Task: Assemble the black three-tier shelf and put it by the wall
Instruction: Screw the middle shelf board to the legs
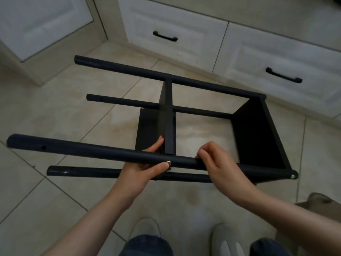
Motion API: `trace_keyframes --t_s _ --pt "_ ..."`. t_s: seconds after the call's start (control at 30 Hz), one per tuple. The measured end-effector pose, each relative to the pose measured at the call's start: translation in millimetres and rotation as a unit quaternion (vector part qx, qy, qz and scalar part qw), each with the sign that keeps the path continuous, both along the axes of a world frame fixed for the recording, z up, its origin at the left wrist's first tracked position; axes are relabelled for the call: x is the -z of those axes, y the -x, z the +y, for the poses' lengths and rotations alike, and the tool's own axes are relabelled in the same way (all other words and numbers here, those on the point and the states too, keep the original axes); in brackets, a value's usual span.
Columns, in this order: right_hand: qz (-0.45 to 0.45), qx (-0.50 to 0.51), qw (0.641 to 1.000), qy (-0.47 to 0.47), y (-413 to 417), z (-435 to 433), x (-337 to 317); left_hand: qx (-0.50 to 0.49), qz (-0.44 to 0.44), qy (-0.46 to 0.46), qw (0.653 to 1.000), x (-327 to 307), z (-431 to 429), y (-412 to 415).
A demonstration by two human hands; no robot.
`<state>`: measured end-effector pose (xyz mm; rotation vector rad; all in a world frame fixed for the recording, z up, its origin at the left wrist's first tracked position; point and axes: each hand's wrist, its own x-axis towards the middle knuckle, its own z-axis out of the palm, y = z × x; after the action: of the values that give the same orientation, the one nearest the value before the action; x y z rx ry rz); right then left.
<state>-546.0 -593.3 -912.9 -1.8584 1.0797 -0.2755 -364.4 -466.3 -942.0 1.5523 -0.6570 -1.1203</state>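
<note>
The black shelf frame (129,70) is laid on its side on the tiled floor (55,111), out in front of both hands. Far to the left of the left hand (145,168), the free ends of the four poles are seen bare. An open screw hole (43,147) shows there and no third panel is fitted, so that tier is judged still to be done.

The front upper pole (92,150) is gripped by the left hand. Its fingers reach behind the pole to touch the middle panel (168,126), and the thumb is laid beside a silver screw head (168,162). Fixing this screw is judged to be the step in hand.

Just right of it, the right hand (216,163) is curled over the same pole, fingertips set on top and thumb hidden. Beyond the right hand, the end panel (258,133) is already fastened, with a bolt (292,176) showing at its near corner.

Standing the shelf up and moving it to the wall is left. White drawer units (184,24) are seen beyond both hands.
</note>
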Motion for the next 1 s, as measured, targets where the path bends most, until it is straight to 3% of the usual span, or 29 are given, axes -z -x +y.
trace_keyframes --t_s 0.5,0.67,0.8,0.87,0.93,1.0 --pt "0.047 -0.027 0.999 0.005 1.1 12.7 31.7 -0.038 0.061 -0.013 0.997 42.3 18.2 13.0" --pt "0.098 -0.043 0.994 0.013 -3.0 12.2 36.6 -0.090 0.040 -0.089 0.991 45.4 30.2 23.8" --pt "0.142 -0.071 0.986 0.058 -10.0 8.0 36.7 -0.096 -0.059 -0.134 0.985 36.8 35.2 29.1" --pt "0.151 -0.075 0.984 0.062 -11.6 2.4 35.7 -0.071 -0.165 -0.164 0.970 29.3 37.4 28.1" --pt "0.142 -0.094 0.983 0.068 -13.8 -3.8 36.4 -0.026 -0.387 -0.174 0.905 23.2 39.0 25.6" --pt "0.113 -0.114 0.984 0.075 -19.4 -10.4 38.7 -0.014 -0.567 -0.099 0.817 17.6 37.3 23.3"
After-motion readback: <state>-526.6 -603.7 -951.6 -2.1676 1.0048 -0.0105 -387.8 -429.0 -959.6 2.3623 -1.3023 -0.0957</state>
